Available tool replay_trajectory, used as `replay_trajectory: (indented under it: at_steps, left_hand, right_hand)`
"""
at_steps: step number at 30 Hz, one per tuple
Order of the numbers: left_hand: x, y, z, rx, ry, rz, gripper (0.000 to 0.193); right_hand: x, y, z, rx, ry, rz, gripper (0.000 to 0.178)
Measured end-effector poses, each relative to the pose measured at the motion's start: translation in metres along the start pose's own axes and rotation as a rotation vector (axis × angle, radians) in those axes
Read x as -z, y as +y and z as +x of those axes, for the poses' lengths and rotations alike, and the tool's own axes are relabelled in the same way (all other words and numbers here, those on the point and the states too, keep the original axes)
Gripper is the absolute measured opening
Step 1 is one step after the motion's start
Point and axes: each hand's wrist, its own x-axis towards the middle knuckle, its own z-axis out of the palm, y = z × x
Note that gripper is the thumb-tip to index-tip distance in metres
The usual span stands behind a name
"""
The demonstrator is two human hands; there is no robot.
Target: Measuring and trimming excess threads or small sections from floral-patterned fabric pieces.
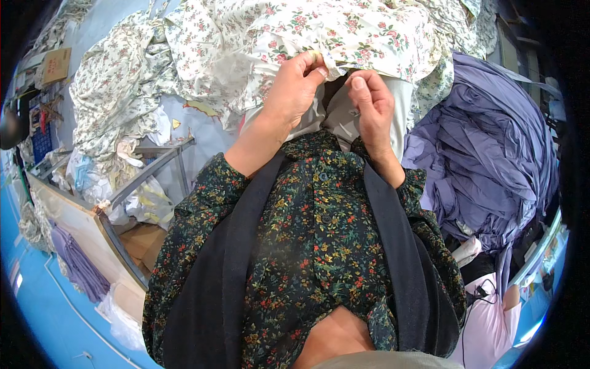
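Note:
White cloth printed with pink roses and green leaves spreads over my lap and runs up to the top of the view. My left hand pinches its near edge between thumb and fingertips. A narrow white strip of the cloth sticks out beside those fingertips. Just to the right, my right hand is closed, thumb pressed against the curled fingers, close to the same edge. Whatever it may hold is too small or hidden to make out. Below the cloth my light grey trousers show.
Crumpled purple-grey fabric is heaped at my right. More floral cloth hangs in a bunch at the left, above a metal-framed bin with plastic bags and scraps. A person in pink is at the lower right. A cardboard box stands far left.

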Motion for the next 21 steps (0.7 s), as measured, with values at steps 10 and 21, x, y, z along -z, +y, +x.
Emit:
replay_trajectory:
  at_steps: [10, 21]
  left_hand:
    - [-0.008, 0.002, -0.011, -0.211, 0.051, 0.359, 0.012]
    - [-0.005, -0.003, -0.008, -0.047, -0.028, 0.110, 0.017]
  right_hand:
    - [-0.008, -0.010, 0.017, 0.052, -0.011, -0.154, 0.011]
    - [0.042, -0.027, -0.005, -0.428, -0.241, 0.368, 0.014]
